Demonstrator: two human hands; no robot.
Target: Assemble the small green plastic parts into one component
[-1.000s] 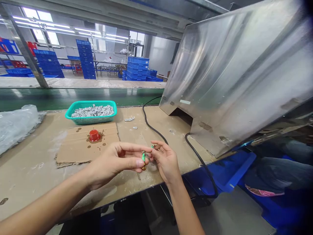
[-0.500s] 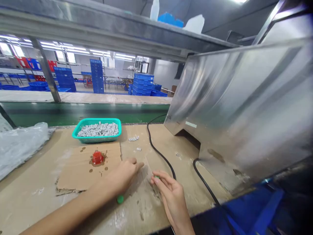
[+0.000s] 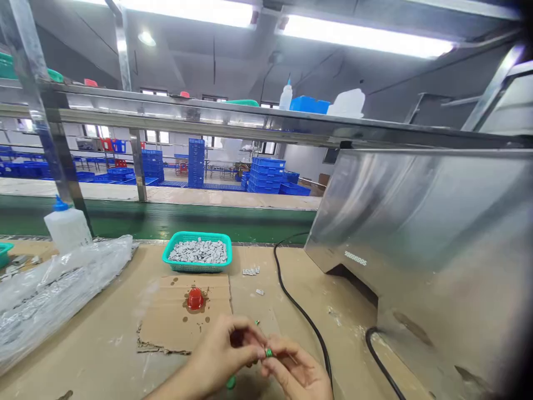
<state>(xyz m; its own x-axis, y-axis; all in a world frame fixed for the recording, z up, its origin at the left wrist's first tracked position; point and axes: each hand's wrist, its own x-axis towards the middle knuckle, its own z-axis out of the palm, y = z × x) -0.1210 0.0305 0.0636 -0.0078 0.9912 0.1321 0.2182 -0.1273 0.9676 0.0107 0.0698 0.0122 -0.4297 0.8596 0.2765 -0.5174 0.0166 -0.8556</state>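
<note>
The left hand (image 3: 220, 355) and the right hand (image 3: 296, 371) are close together over the edge of the counter (image 3: 104, 339), and both seem to pinch a small green part (image 3: 268, 352), mostly hidden by the fingers, so its shape is hard to see. Under the left hand, a second green piece (image 3: 231, 382) shows only partly; I cannot tell if that hand holds it. Both hands stand just in front of a cardboard sheet (image 3: 166, 328).
</note>
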